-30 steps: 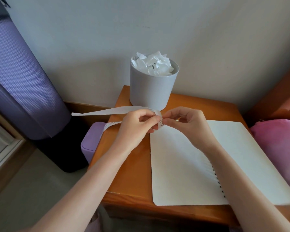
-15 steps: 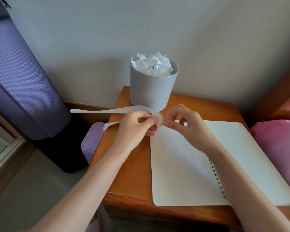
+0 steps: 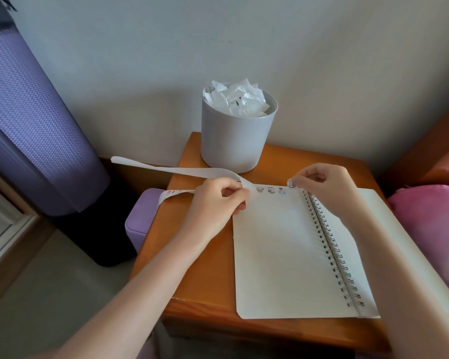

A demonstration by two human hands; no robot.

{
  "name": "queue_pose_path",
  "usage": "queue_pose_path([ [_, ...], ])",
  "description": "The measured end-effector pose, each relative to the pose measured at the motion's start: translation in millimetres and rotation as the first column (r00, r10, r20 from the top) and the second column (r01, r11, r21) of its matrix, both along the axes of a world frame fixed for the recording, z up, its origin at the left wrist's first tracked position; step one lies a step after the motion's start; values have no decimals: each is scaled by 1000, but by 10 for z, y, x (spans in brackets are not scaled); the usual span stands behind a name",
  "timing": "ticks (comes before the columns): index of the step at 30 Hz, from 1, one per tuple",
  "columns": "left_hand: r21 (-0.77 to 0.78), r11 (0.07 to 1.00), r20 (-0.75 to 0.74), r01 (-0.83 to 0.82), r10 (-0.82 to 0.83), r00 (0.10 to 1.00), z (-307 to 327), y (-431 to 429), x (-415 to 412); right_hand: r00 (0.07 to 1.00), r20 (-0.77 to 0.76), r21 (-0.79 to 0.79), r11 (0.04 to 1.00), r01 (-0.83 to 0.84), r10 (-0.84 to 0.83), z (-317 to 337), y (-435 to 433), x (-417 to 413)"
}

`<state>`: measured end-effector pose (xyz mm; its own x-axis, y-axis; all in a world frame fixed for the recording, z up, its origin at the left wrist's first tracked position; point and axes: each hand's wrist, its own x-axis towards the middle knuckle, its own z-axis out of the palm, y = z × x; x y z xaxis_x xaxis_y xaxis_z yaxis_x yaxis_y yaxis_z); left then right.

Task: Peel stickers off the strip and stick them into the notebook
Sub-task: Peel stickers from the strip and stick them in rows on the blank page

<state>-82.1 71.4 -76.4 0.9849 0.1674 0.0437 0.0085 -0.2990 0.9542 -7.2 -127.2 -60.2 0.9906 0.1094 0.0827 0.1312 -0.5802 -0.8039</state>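
An open spiral notebook (image 3: pixel 285 255) lies on the wooden table (image 3: pixel 205 268). Three small stickers (image 3: pixel 271 190) sit in a row along the top edge of its left page. My left hand (image 3: pixel 215 203) grips the white sticker strip (image 3: pixel 182 172) at the page's top left corner; the strip's empty end trails left and another length loops down toward the purple box. My right hand (image 3: pixel 322 185) pinches a small peeled sticker (image 3: pixel 291 183) just above the page's top right corner, near the spiral.
A grey bin (image 3: pixel 233 141) full of crumpled white paper stands at the table's back. A purple box (image 3: pixel 140 224) sits left of the table, a purple rolled mat (image 3: pixel 36 125) behind it. A pink cushion (image 3: pixel 430 229) lies at right.
My hands have come apart: the right hand has pulled a sticker free and moved right to the page's top right corner. The left hand still holds the strip, and the stickers on the page now show.
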Motion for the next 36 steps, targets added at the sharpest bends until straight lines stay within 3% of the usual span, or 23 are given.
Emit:
queue_pose_path([
  [10, 44, 999, -27, -4, 6, 1000, -17, 18, -6, 992, 120, -316, 949, 16, 24, -143, -55, 91],
  [29, 80, 997, -37, -1, 4, 999, 1, 18, -18, 991, 133, -431, 900, 67, -11, -139, 9, 21],
  [36, 95, 995, -44, -2, 7, 999, -11, 18, -13, 992, 120, -369, 927, 70, -27, -196, -53, 73],
])
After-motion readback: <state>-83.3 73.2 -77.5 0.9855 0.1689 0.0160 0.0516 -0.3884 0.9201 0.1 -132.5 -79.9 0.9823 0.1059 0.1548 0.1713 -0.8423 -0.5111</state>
